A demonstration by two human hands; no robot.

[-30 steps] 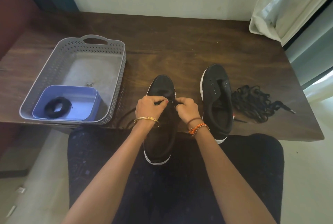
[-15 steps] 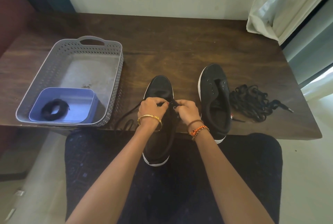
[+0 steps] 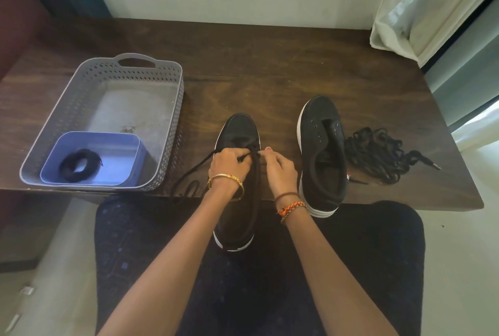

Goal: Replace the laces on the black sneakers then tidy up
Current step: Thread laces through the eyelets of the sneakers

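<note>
We are pinching a black lace (image 3: 244, 158) with our left hand (image 3: 229, 164), fingers curled round it just above the eyelets of the left sneaker (image 3: 237, 133). Our right hand (image 3: 278, 168) is sitting just beside it with its fingers curled in at the same spot; whether it is actually gripping the lace we cannot tell, since the fingertips are blending into the dark shoe. The free end of the lace is trailing off to the left, across the table (image 3: 256, 65) and over its near edge. This sneaker is lying half on the table, heel hanging over our lap, toe pointing away. The second sneaker (image 3: 321, 152) is standing to its right with bare eyelets, its heel overhanging the edge a little. Touching its right side, a tangled heap of black laces (image 3: 378, 154) is lying on the wood. Well to the left, a grey perforated basket (image 3: 67, 108) is holding a blue tub (image 3: 132, 168), and inside the tub a coiled black lace (image 3: 77, 165) is resting
</note>
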